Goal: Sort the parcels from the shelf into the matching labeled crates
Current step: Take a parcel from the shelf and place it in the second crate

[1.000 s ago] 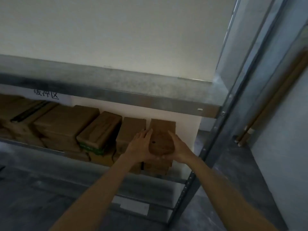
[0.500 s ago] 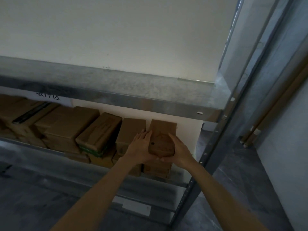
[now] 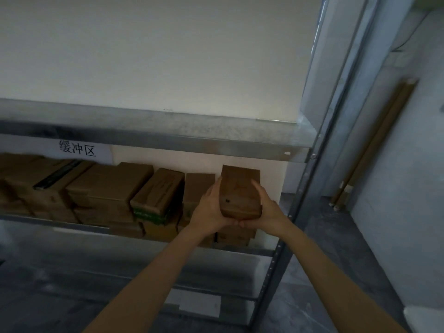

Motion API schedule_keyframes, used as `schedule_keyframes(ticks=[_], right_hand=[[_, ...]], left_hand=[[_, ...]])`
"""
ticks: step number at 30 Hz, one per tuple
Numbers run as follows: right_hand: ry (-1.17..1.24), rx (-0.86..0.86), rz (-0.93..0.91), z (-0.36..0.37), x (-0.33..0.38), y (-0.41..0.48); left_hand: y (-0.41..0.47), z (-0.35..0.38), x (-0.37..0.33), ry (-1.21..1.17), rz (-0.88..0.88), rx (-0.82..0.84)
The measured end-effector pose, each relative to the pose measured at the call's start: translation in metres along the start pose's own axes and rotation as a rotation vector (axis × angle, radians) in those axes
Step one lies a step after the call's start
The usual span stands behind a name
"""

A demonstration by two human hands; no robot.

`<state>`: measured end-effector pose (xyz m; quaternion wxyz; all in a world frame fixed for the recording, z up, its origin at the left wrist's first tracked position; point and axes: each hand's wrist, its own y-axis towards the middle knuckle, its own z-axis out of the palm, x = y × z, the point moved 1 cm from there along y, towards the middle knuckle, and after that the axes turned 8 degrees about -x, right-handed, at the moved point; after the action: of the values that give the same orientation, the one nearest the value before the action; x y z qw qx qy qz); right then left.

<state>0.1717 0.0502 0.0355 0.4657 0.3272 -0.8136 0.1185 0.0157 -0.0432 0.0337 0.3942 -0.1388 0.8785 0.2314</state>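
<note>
A small brown cardboard parcel (image 3: 240, 191) sits at the right end of the middle level of a metal shelf (image 3: 168, 140), on top of another box. My left hand (image 3: 209, 207) grips its left side and my right hand (image 3: 266, 210) grips its right side, fingertips meeting under its front edge. More brown parcels (image 3: 108, 186) are stacked in a row to the left on the same level. No crate is in view.
A white label with black characters (image 3: 77, 149) hangs from the upper shelf beam. The shelf's grey upright post (image 3: 300, 200) stands just right of my hands. Long cardboard tubes (image 3: 374, 145) lean in the corner at right. Below is grey floor (image 3: 324, 260).
The view has shifted slightly, with the shelf label now readable. Both hands stay clasped on the same parcel, which looks lifted a little from the stack.
</note>
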Motion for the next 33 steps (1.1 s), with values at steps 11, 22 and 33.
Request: schedule_keyframes(ticks=[11, 22, 33], right_hand=[[0.192, -0.188, 0.027, 0.025, 0.07, -0.121], [0.285, -0.626, 0.09, -0.018, 0.108, -0.23], [0.302, -1.097, 0.222, -0.125, 0.11, -0.397]], left_hand=[[-0.093, -0.069, -0.035, -0.246, -0.156, 0.162], [-0.153, -0.069, -0.134, -0.518, 0.083, 0.182], [-0.224, 0.025, -0.26, -0.688, 0.179, 0.476]])
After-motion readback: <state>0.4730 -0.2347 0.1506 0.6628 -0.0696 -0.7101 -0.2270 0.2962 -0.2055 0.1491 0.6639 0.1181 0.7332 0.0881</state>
